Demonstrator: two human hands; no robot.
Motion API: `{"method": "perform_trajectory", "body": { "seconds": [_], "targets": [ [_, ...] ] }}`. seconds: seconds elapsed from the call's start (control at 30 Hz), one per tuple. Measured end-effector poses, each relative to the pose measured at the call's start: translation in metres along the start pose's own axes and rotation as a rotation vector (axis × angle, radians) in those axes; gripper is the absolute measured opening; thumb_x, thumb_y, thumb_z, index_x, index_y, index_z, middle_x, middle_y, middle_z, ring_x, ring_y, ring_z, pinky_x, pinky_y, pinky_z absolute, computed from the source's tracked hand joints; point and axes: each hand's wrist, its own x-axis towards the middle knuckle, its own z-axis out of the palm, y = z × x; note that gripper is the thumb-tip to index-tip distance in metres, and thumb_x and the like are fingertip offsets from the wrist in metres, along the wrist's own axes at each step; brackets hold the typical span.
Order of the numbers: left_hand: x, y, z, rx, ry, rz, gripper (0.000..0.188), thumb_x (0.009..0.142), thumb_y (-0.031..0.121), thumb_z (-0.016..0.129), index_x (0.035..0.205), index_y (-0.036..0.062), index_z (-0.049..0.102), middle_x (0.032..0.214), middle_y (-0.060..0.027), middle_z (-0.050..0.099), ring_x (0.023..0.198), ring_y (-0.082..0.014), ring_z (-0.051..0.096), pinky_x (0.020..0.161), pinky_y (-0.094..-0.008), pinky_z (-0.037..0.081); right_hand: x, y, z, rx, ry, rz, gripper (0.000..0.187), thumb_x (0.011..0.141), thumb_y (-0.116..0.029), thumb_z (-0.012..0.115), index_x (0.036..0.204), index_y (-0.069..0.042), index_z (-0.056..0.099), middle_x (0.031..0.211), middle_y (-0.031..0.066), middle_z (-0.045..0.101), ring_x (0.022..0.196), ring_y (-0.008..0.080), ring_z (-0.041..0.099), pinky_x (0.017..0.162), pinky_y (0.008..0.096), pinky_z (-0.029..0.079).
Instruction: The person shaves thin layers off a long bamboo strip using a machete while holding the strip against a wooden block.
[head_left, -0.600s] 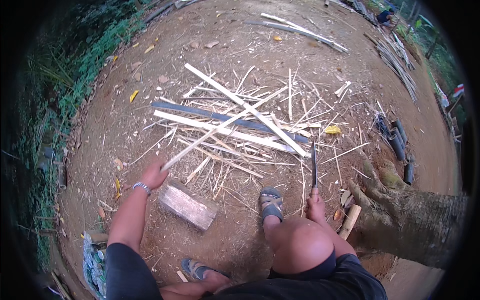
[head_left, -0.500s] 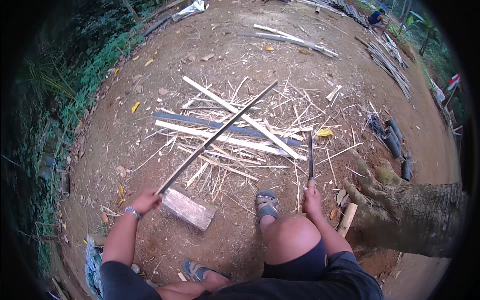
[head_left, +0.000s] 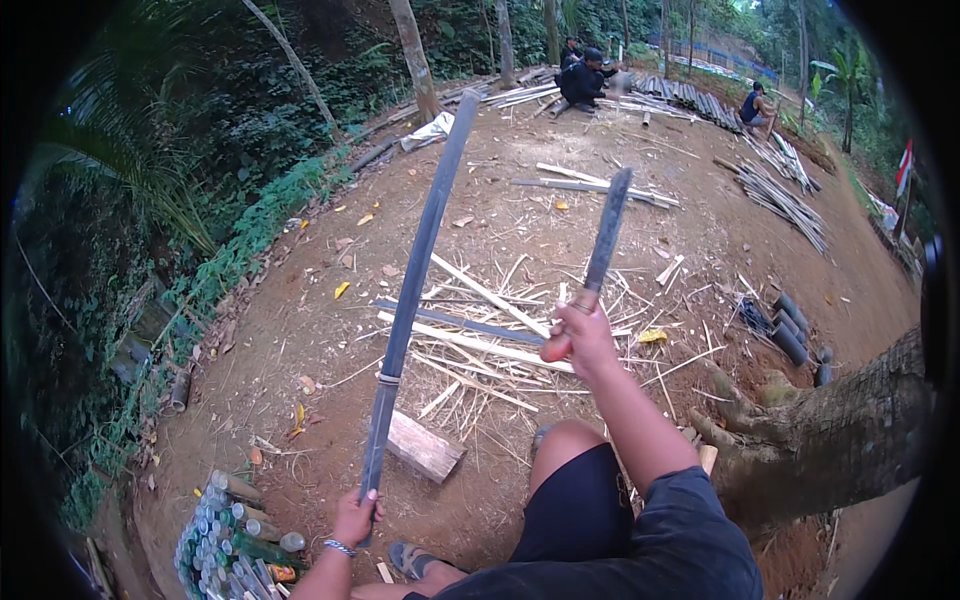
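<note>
Within left hand [head_left: 355,518], dark strip [head_left: 408,300]

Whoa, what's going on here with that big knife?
The person's left hand grips a long dark strip near its lower end. The right hand holds the big knife by its handle, blade up and apart from the strip. A wooden block and scattered pale strips lie on the ground.
</note>
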Motion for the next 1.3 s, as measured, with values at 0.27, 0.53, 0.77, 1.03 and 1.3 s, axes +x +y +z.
{"method": "perform_trajectory", "body": {
  "seconds": [0.27, 0.53, 0.77, 1.03, 1.3],
  "targets": [
    [-0.049, -0.058, 0.068, 0.073, 0.343, 0.2, 0.025, 0.094, 0.023, 0.058, 0.086, -0.0003, 0.064, 0.071, -0.0048, 0.065, 0.063, -0.0109, 0.06, 0.061, -0.026, 0.049, -0.052, -0.014, 0.149, 0.387, -0.394, 0.244, 0.034, 0.088, -0.012, 0.063, 0.113, -0.003, 0.043, 0.115, 0.0133, 0.056, 0.104, 0.0218, 0.057, 0.084, 0.0394, 0.051],
    [-0.052, -0.065, 0.082, 0.613, 0.259, -0.058, 0.044, 0.09, 0.041, 0.058, 0.11, 0.0015, 0.061, 0.103, -0.023, 0.065, 0.096, -0.0387, 0.063, 0.085, -0.0416, 0.049, -0.119, -0.014, 0.19, 0.436, -0.594, 0.292, 0.026, 0.092, -0.017, 0.061, 0.109, -0.003, 0.048, 0.093, 0.0112, 0.061, 0.087, 0.0222, 0.063, 0.077, 0.0387, 0.054],
    [-0.045, 0.033, -0.014, 0.498, 0.463, 0.326, 0.047, 0.088, 0.024, 0.062, 0.128, 0.0004, 0.051, 0.127, -0.0231, 0.055, 0.121, -0.0344, 0.052, 0.105, -0.0393, 0.039, -0.161, -0.022, 0.231, 0.267, -0.769, 0.228, 0.027, 0.087, -0.016, 0.069, 0.099, -0.007, 0.047, 0.086, 0.0061, 0.058, 0.079, 0.0166, 0.062, 0.068, 0.0326, 0.052],
    [-0.157, 0.31, -0.032, -0.148, 0.275, 1.24, 0.063, 0.094, 0.037, 0.056, 0.139, -0.0015, 0.034, 0.125, -0.015, 0.055, 0.12, -0.0232, 0.049, 0.102, -0.0386, 0.037, -0.173, -0.009, 0.254, -0.122, -1.081, 0.047, 0.024, 0.083, -0.016, 0.072, 0.094, -0.005, 0.053, 0.083, 0.0036, 0.062, 0.074, 0.012, 0.06, 0.065, 0.0264, 0.049],
    [-0.093, 0.264, -0.021, -0.446, 0.596, 1.204, 0.028, 0.101, 0.025, 0.046, 0.118, 0.0037, 0.054, 0.09, -0.0027, 0.061, 0.089, -0.0104, 0.055, 0.084, -0.0259, 0.043, -0.185, -0.002, 0.251, -0.43, -0.862, -0.302, 0.031, 0.083, -0.013, 0.072, 0.105, -0.002, 0.053, 0.088, 0.0038, 0.067, 0.08, 0.0133, 0.064, 0.075, 0.0295, 0.05]
  ]
}}
